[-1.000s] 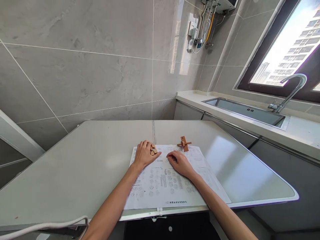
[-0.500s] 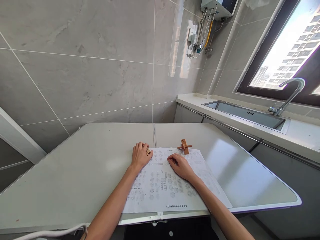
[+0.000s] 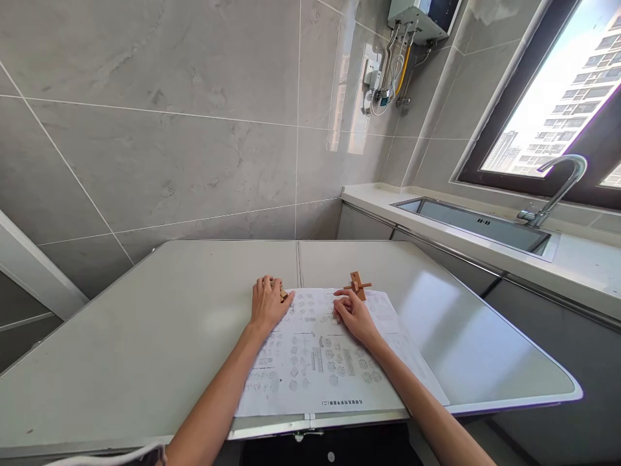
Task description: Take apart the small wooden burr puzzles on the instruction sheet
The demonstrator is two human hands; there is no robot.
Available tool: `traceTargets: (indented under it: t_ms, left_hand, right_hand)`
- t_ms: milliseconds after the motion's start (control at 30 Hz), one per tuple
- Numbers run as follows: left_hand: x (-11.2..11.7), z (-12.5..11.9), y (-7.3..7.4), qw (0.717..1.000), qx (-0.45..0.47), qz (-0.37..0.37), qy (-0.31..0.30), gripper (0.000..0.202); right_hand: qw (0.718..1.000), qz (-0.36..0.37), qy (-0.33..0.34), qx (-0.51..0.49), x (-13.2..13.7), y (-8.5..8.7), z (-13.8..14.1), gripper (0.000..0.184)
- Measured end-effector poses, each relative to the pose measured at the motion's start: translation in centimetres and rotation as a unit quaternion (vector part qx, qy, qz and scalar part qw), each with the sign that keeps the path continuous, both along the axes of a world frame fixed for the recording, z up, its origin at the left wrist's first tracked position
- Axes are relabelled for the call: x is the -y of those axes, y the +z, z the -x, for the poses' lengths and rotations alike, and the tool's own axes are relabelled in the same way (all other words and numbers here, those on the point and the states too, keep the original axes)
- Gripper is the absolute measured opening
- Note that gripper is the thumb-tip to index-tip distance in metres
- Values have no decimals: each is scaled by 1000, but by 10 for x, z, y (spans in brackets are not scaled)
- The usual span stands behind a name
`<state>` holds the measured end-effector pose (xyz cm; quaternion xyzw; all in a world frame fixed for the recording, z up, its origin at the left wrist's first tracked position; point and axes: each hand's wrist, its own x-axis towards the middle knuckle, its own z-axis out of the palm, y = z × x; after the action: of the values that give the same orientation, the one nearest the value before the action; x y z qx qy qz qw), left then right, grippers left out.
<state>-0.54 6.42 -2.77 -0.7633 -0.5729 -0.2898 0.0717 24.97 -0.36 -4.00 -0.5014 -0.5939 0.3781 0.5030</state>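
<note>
Found left hand point(image 3: 266, 307) gripping wooden block point(image 3: 284, 296), left of frame centre. Noted right hand point(image 3: 353, 317) half-curled, contents unclear, beside wooden cross point(image 3: 358, 286), right of centre.

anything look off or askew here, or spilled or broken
Nothing looks spilled or broken. The one oddity is the printed sheet: its heading runs along the edge nearest the person and appears upside down from there. A small brownish speck also marks the otherwise pale tabletop, toward the front left.
</note>
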Motion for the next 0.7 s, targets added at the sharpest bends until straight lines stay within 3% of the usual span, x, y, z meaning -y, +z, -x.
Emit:
traceTargets:
  t_ms: [167,367,700]
  left_hand:
    - [18,-16,12,996,14,-20,-87,29]
    - [45,-38,22,971,-6,-6,-238,23]
    - [55,-48,14,945,3,41,-324,18]
  right_hand:
    - [997,19,-36,-71,-2,0,-1,53]
    - [992,23,-65,-108,-5,-1,-5,75]
    - [977,61,-72,-190,-7,-3,-10,78]
